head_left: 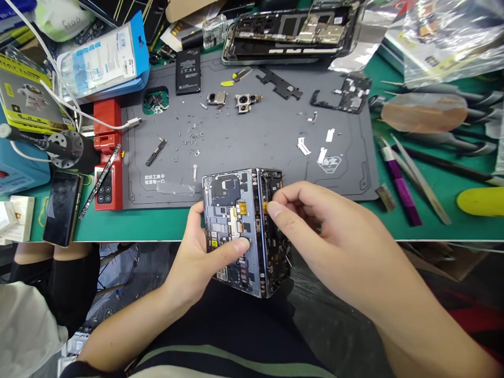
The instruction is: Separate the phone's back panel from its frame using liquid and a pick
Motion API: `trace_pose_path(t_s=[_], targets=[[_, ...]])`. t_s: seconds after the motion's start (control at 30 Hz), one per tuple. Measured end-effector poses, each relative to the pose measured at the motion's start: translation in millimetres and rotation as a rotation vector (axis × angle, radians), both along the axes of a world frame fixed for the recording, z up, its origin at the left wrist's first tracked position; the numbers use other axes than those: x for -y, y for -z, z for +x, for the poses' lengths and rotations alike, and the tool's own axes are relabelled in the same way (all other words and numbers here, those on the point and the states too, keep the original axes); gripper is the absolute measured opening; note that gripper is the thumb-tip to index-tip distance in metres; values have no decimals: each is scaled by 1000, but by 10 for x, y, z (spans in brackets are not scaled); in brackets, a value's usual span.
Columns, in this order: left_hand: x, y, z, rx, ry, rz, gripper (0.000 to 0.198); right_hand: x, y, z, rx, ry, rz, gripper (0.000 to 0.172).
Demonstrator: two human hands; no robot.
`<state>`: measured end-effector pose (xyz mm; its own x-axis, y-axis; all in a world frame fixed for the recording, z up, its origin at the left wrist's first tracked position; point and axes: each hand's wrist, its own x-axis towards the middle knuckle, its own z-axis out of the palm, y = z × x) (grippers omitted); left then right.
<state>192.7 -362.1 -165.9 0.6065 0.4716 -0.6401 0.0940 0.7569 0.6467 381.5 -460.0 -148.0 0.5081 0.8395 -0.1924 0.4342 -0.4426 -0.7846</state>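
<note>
An opened folding phone (220,210) with bare inner parts is held up at the front edge of the bench, partly folded along its hinge. My left hand (212,257) grips its left half, thumb across the inside and fingers behind. My right hand (307,220) is closed at the other half, thumb and forefinger pinching at a small orange flex cable (264,206). The fingertips partly hide that cable. Another orange flex cable (241,208) lies on the left half, above my left thumb.
Behind the phone, a grey work mat (244,142) bears screws, brackets, a camera module (244,102) and a battery (188,71). Tweezers (421,178) and a purple-handled tool (401,184) lie right. An opened phone shell (291,31) stands at the back. Another person's knees (71,252) show left.
</note>
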Motion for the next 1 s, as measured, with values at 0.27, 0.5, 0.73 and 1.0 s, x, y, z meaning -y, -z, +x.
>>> trace_pose_path(t_s=[0.27,0.5,0.73,1.0], targets=[[18,8,-7,14,9,-5,82,2,4,-4,62,-10,41,24],[22,1,8,17,-18,-1,73,36,19,-22,110,-7,31,24],[27,-22,25,-1,-48,9,67,6,17,-23,135,-11,2,23],[61,-38,43,-8,-74,9,60,48,33,-27,99,20,39,29]])
